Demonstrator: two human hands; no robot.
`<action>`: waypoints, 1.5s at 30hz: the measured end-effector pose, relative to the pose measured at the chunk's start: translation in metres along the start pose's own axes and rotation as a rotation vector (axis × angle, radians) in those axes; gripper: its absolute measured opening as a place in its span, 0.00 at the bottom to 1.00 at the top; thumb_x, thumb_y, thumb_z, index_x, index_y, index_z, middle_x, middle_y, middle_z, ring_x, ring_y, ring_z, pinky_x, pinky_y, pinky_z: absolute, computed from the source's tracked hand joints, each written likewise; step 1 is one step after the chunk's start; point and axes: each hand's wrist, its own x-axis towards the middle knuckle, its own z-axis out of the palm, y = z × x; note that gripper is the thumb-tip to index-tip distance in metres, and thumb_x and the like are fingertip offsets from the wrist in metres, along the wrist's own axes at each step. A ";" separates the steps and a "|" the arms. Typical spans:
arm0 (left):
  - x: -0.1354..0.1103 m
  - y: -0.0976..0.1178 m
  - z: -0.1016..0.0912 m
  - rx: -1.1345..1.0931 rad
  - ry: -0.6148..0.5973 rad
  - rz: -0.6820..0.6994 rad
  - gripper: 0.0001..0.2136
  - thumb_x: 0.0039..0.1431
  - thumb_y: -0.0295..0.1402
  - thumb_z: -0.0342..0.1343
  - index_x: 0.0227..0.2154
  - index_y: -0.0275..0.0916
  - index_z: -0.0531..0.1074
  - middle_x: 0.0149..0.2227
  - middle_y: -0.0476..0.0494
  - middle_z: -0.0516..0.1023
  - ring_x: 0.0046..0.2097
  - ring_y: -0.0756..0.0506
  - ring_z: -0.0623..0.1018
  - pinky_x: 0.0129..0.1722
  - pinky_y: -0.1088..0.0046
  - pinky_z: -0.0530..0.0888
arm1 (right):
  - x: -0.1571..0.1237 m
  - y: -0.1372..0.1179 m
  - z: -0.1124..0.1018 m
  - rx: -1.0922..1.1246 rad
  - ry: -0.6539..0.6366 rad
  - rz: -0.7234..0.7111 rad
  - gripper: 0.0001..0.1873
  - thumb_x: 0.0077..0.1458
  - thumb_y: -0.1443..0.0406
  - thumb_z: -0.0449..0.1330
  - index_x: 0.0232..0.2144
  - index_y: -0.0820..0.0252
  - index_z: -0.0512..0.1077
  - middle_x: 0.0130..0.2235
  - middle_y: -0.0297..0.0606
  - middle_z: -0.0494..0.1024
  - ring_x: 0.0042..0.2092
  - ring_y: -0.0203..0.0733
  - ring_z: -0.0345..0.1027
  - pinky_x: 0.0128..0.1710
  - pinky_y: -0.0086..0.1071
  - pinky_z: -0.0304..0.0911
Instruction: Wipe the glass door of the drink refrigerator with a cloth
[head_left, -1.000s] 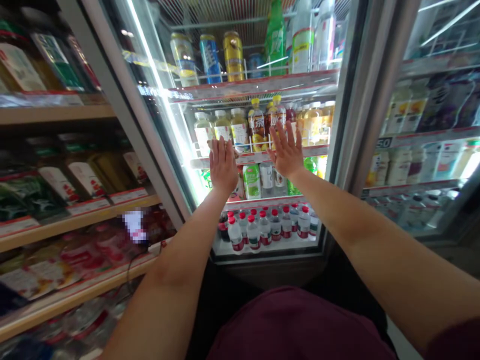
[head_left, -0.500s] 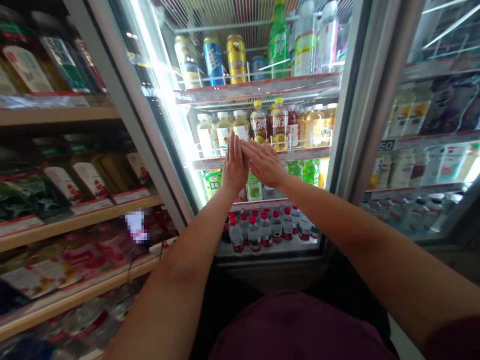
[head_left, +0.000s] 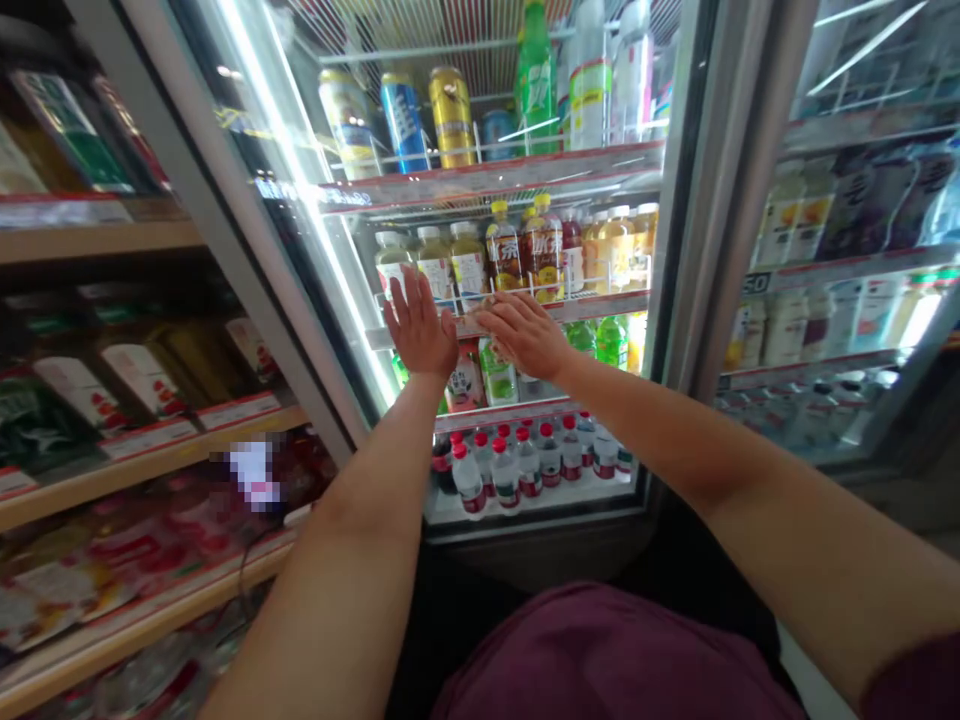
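Note:
My left hand [head_left: 421, 328] is raised with its fingers spread, back toward me, and nothing shows in it. My right hand [head_left: 529, 335] is stretched out flat to its right, fingertips pointing left, holding nothing visible. A small gap lies between the two hands. Both are in front of a lit drinks fridge, near the middle shelf edge [head_left: 600, 305]. Pale bottles [head_left: 466, 262] and brown tea bottles with yellow caps [head_left: 543, 248] stand behind them. Whether either hand touches glass, I cannot tell.
Small water bottles with red caps [head_left: 506, 470] line the fridge bottom. Cans [head_left: 451, 115] and a green bottle [head_left: 536, 85] stand on the upper shelf. Wooden shelving [head_left: 157, 445] with drinks runs along the left. A metal door frame [head_left: 739, 200] separates another fridge on the right.
My hands were pressed together at the fingertips and are now apart. The left one has moved left and spread its fingers. The view has shifted slightly right.

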 end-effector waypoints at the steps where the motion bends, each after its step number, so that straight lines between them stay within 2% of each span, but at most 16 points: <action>1: 0.001 0.002 0.003 -0.002 0.009 -0.009 0.33 0.79 0.40 0.44 0.80 0.31 0.53 0.81 0.35 0.47 0.81 0.41 0.36 0.80 0.53 0.31 | -0.002 0.000 0.000 -0.001 -0.007 -0.013 0.24 0.75 0.69 0.53 0.68 0.53 0.74 0.63 0.45 0.80 0.75 0.52 0.62 0.78 0.54 0.55; 6: -0.003 0.006 0.002 -0.028 0.020 0.019 0.34 0.81 0.46 0.41 0.80 0.30 0.55 0.81 0.39 0.48 0.81 0.41 0.34 0.80 0.58 0.29 | -0.006 0.012 -0.009 0.011 -0.113 -0.120 0.21 0.77 0.67 0.52 0.63 0.49 0.79 0.69 0.40 0.76 0.76 0.50 0.60 0.79 0.54 0.55; 12: -0.001 0.009 -0.002 -0.036 -0.030 -0.008 0.36 0.79 0.46 0.41 0.78 0.22 0.54 0.81 0.35 0.46 0.81 0.37 0.33 0.79 0.55 0.28 | -0.006 0.015 -0.021 -0.057 -0.044 0.153 0.25 0.79 0.67 0.47 0.71 0.51 0.71 0.76 0.36 0.66 0.80 0.50 0.50 0.82 0.56 0.46; 15: -0.001 0.011 -0.002 -0.038 -0.020 0.007 0.37 0.80 0.46 0.37 0.77 0.16 0.52 0.81 0.34 0.44 0.81 0.35 0.33 0.78 0.54 0.27 | -0.012 0.012 -0.018 -0.016 -0.139 0.027 0.25 0.78 0.68 0.50 0.71 0.52 0.71 0.76 0.35 0.67 0.80 0.48 0.50 0.82 0.56 0.46; 18: -0.002 0.010 -0.001 -0.031 -0.014 0.006 0.36 0.79 0.44 0.41 0.78 0.20 0.54 0.81 0.34 0.46 0.81 0.39 0.35 0.79 0.55 0.29 | -0.015 0.015 -0.017 -0.007 -0.211 -0.107 0.22 0.78 0.67 0.51 0.65 0.54 0.76 0.74 0.35 0.71 0.79 0.48 0.53 0.81 0.55 0.49; 20: -0.002 0.009 0.000 -0.033 -0.010 0.000 0.35 0.78 0.44 0.43 0.78 0.24 0.55 0.81 0.34 0.46 0.82 0.38 0.36 0.80 0.54 0.30 | -0.016 0.018 -0.019 -0.036 -0.159 -0.060 0.22 0.79 0.66 0.50 0.64 0.54 0.78 0.73 0.36 0.71 0.79 0.47 0.53 0.81 0.54 0.49; 23: -0.003 0.007 0.001 -0.018 0.008 0.017 0.34 0.80 0.44 0.42 0.78 0.23 0.55 0.81 0.33 0.47 0.82 0.37 0.37 0.80 0.54 0.30 | -0.021 0.021 -0.018 -0.029 -0.106 0.017 0.23 0.78 0.66 0.50 0.66 0.53 0.76 0.74 0.36 0.70 0.80 0.48 0.52 0.81 0.56 0.47; 28: -0.002 0.008 0.000 0.021 0.011 0.011 0.35 0.79 0.45 0.39 0.77 0.22 0.57 0.81 0.34 0.49 0.81 0.36 0.38 0.79 0.57 0.31 | -0.030 0.033 -0.016 0.096 -0.343 -0.254 0.27 0.74 0.67 0.56 0.71 0.46 0.69 0.75 0.27 0.67 0.80 0.42 0.50 0.82 0.54 0.45; 30: -0.002 0.009 -0.001 0.013 -0.010 -0.008 0.36 0.78 0.45 0.40 0.78 0.24 0.57 0.81 0.36 0.48 0.81 0.39 0.36 0.80 0.59 0.30 | -0.028 0.039 -0.018 0.058 -0.313 -0.201 0.29 0.74 0.67 0.55 0.73 0.46 0.67 0.77 0.28 0.64 0.81 0.44 0.48 0.82 0.56 0.42; 34: -0.002 0.011 -0.001 0.004 0.002 -0.001 0.38 0.79 0.49 0.36 0.77 0.21 0.57 0.81 0.37 0.48 0.80 0.41 0.30 0.79 0.59 0.31 | -0.021 0.043 -0.024 -0.026 -0.154 0.052 0.29 0.77 0.63 0.52 0.75 0.48 0.64 0.79 0.32 0.59 0.82 0.48 0.42 0.82 0.60 0.37; 36: -0.002 0.011 -0.001 -0.003 0.015 0.006 0.38 0.79 0.50 0.36 0.76 0.20 0.58 0.80 0.37 0.49 0.80 0.41 0.30 0.79 0.59 0.31 | -0.020 0.045 -0.026 -0.009 -0.184 -0.003 0.30 0.75 0.60 0.57 0.75 0.47 0.64 0.79 0.30 0.58 0.82 0.50 0.42 0.82 0.60 0.36; 38: -0.002 0.011 -0.001 -0.022 0.008 0.003 0.38 0.79 0.49 0.37 0.76 0.19 0.58 0.81 0.36 0.48 0.80 0.40 0.30 0.79 0.58 0.30 | -0.019 0.052 -0.029 0.042 -0.261 -0.157 0.31 0.72 0.60 0.60 0.74 0.44 0.65 0.78 0.28 0.61 0.82 0.49 0.44 0.82 0.60 0.38; 40: -0.002 0.011 -0.002 -0.028 -0.009 0.006 0.38 0.79 0.49 0.37 0.76 0.18 0.57 0.81 0.35 0.47 0.80 0.38 0.31 0.79 0.56 0.30 | -0.015 0.063 -0.035 0.073 -0.302 -0.272 0.30 0.71 0.61 0.59 0.72 0.44 0.67 0.77 0.27 0.64 0.81 0.47 0.48 0.82 0.59 0.39; 41: -0.002 0.011 -0.003 -0.023 -0.015 0.012 0.38 0.80 0.48 0.37 0.76 0.17 0.56 0.80 0.33 0.47 0.80 0.38 0.30 0.79 0.55 0.31 | -0.012 0.069 -0.038 0.068 -0.289 -0.276 0.29 0.72 0.61 0.58 0.72 0.46 0.68 0.77 0.27 0.64 0.81 0.47 0.48 0.82 0.58 0.39; 43: -0.002 0.012 -0.004 -0.003 -0.021 0.026 0.37 0.81 0.46 0.36 0.76 0.15 0.55 0.80 0.30 0.47 0.80 0.39 0.29 0.78 0.53 0.33 | -0.007 0.077 -0.043 0.029 -0.193 -0.168 0.28 0.75 0.57 0.51 0.73 0.51 0.68 0.78 0.29 0.62 0.81 0.51 0.46 0.81 0.58 0.37; 45: -0.002 0.014 -0.006 0.012 -0.029 0.024 0.36 0.81 0.44 0.38 0.76 0.14 0.53 0.80 0.28 0.46 0.80 0.39 0.30 0.77 0.53 0.33 | -0.005 0.079 -0.044 -0.015 -0.057 0.019 0.31 0.77 0.56 0.46 0.75 0.56 0.65 0.80 0.32 0.58 0.82 0.56 0.41 0.81 0.59 0.34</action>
